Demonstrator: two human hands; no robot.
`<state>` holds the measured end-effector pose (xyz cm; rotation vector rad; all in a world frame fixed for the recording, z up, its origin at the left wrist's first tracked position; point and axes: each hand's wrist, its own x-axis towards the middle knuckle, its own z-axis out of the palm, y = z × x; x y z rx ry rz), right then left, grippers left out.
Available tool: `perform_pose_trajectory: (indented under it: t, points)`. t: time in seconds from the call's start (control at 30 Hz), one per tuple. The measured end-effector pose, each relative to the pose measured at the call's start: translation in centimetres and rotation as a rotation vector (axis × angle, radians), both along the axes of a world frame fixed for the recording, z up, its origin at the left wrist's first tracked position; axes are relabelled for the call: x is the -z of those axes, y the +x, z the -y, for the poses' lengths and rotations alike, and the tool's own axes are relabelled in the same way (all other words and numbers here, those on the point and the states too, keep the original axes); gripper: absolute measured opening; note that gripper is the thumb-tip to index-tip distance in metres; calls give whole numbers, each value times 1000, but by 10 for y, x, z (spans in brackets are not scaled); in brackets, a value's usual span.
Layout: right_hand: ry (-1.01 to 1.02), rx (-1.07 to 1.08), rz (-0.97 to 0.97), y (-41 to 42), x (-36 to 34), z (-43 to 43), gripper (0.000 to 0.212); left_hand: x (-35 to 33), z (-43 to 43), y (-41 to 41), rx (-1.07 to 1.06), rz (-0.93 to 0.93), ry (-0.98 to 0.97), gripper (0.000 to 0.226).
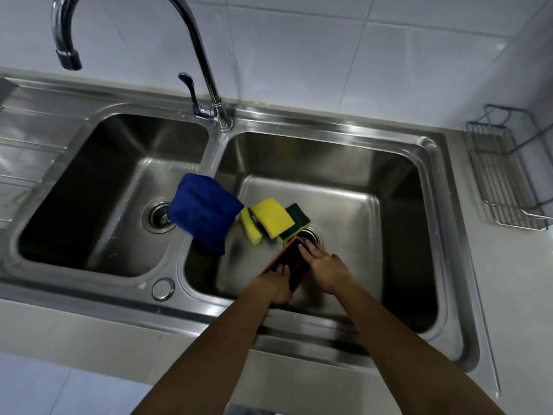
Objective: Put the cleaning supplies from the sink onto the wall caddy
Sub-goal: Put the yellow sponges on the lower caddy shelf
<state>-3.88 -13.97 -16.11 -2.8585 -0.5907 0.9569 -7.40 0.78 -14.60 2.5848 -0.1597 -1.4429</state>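
Caddy (pixel 496 163) at three o'clock holds nothing yet; cloth (pixel 206 211) and sponges (pixel 270 217) lie in the sink (pixel 329 127), and at six the left grip (pixel 276 284) clamps the pad (pixel 294 259) while the right grip (pixel 324 266) rests straight-fingered on it.

left hand (pixel 276 284): palm down | right hand (pixel 324 265): fingers flat | arms extended
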Motion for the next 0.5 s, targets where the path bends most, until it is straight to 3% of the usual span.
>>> perform_pose_trajectory:
  t: [0.5]
  points:
    - [1, -68, 22, 3, 14, 1, 59, 1, 7, -5, 26, 44, 131, 76]
